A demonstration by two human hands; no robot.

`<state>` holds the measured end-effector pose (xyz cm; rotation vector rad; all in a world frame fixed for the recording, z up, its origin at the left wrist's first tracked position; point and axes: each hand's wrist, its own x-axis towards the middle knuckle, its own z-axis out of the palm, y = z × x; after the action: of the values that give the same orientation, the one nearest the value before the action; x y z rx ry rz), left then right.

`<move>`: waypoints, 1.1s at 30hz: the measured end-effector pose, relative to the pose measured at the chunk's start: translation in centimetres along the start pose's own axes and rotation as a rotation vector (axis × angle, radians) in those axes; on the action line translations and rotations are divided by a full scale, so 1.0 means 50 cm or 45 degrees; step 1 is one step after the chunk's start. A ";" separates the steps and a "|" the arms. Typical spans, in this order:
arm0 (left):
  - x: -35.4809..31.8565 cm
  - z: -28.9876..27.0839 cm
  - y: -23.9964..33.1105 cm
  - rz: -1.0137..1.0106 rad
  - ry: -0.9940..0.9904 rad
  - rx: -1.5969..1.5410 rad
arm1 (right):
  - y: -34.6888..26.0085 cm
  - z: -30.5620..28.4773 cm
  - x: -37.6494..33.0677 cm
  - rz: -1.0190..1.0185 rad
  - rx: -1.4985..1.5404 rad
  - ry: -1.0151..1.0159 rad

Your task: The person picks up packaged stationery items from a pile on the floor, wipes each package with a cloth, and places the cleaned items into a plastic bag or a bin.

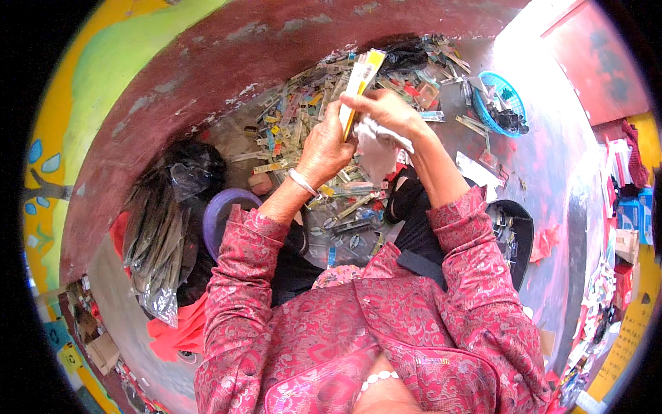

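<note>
My left hand (323, 150) is closed around the lower end of a bundle of slim flat packets (364, 74), white and yellow, which stands tilted up to the right. My right hand (390, 112) is closed on the bundle's right side, its thumb lying across the packets. Below my right hand hangs a crumpled white sheet (378, 148), thin plastic or cloth; which fingers hold it is hidden. Beneath both hands, a loose heap of slim packets (293, 127) in many colours spreads over the floor.
A blue plastic basket (480, 105) with black pieces stands at the far right. Beside my right leg is a black tub (529, 238) of small packets. At left lie a purple basin (212, 224), clear-and-black plastic bags (155, 234) and red cloth (181, 331). A dark red wall (158, 90) curves behind the heap.
</note>
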<state>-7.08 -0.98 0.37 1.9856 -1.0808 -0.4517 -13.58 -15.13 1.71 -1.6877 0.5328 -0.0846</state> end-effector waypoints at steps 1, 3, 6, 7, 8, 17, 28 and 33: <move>-0.002 -0.003 0.006 0.057 -0.009 -0.055 | 0.007 -0.002 0.012 0.020 0.307 -0.050; 0.000 0.002 0.003 0.316 0.069 -0.215 | 0.016 -0.014 0.009 -0.003 0.418 -0.099; -0.002 -0.027 0.000 -0.118 -0.583 -1.198 | -0.003 -0.023 -0.005 0.027 0.367 -0.154; 0.000 -0.039 -0.017 -0.277 -0.702 -1.416 | 0.002 -0.028 0.001 -0.005 0.402 -0.222; 0.004 -0.053 -0.024 -0.421 -0.740 -1.562 | 0.003 -0.042 -0.004 0.013 0.471 -0.281; -0.005 -0.047 -0.024 -0.354 -0.976 -1.626 | 0.003 -0.023 -0.010 -0.037 0.224 -0.509; -0.004 -0.026 -0.021 -0.429 -0.906 -1.509 | -0.009 -0.033 -0.007 -0.183 -0.446 -0.370; -0.003 -0.027 -0.014 -0.422 -0.772 -1.574 | 0.004 -0.050 -0.001 -0.174 -0.405 -0.370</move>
<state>-5.96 0.02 0.62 0.8839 -0.5012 -1.5254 -14.56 -17.42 2.00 -2.0038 0.2185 0.1527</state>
